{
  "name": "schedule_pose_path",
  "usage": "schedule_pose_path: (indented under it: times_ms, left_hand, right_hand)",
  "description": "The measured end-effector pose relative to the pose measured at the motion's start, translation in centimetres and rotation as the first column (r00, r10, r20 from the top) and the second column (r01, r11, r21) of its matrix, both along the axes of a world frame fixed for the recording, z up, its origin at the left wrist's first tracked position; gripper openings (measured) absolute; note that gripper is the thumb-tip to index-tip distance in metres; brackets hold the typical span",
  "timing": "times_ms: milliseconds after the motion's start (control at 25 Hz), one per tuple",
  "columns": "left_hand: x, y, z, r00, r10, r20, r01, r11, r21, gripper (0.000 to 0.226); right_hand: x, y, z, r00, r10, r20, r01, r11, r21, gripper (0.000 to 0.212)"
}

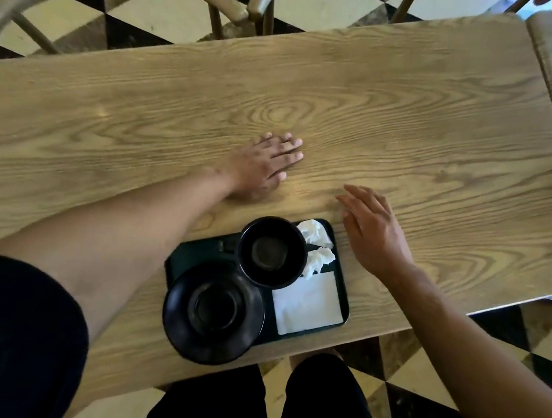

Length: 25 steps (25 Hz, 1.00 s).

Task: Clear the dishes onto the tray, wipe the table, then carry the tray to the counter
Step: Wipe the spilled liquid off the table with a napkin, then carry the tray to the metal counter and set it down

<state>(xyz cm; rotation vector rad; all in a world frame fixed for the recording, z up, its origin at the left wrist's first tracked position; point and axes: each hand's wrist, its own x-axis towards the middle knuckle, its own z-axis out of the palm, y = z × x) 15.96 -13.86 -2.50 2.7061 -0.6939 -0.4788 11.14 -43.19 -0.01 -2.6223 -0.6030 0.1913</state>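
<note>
- The dark tray [342, 276] sits on the wooden desk [411, 120] at its near edge, and serves as the landmark here.
- On the tray's far part stands a black bowl [272, 252]; on its near left part lies a black plate [213, 310], overhanging the tray's rim.
- A flat white napkin [307, 304] covers the tray's near right corner; crumpled tissues [316, 246] lie just beyond it, beside the bowl.
- The left hand [262, 165] lies palm-down on the desk beyond the tray, fingers [290, 148] straight and slightly spread, holding nothing.
- The right hand [373, 231] is just right of the tray, fingers relaxed and loosely spread, empty; whether it touches the desk I cannot tell.
</note>
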Motion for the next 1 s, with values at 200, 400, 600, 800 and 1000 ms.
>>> schedule_pose_path:
  times_ms: [200, 400, 600, 800, 1000]
  left_hand:
    - [-7.7, 8.6, 0.8, 0.981, 0.192, -0.032, -0.191, 0.98, 0.048, 0.055]
    - [-18.5, 12.4, 1.9, 0.835, 0.543, -0.09, -0.538, 0.84, 0.068, 0.056]
    - [-28.8, 10.8, 2.9, 0.636, 0.75, -0.181, -0.735, 0.66, 0.152, 0.063]
    - [-34.7, 4.5, 3.5, 0.465, 0.851, -0.244, -0.826, 0.516, 0.226, 0.073]
    - [-39.1, -2.8, 4.9, 0.327, 0.89, -0.318, -0.871, 0.415, 0.265, 0.07]
  right_hand:
    - [-3.2, -1.8, -0.8, 0.98, -0.003, -0.198, -0.049, 0.964, -0.261, 0.057]
    - [-6.0, -3.1, 0.5, 0.961, -0.028, -0.275, -0.075, 0.931, -0.358, 0.063]
    - [-10.4, -4.4, 1.0, 0.941, -0.087, -0.326, -0.038, 0.933, -0.358, 0.075]
    - [-13.8, -5.5, 0.8, 0.934, -0.066, -0.351, -0.098, 0.897, -0.43, 0.074]
    - [-18.5, -6.6, 2.2, 0.928, 0.011, -0.372, -0.181, 0.888, -0.424, 0.074]
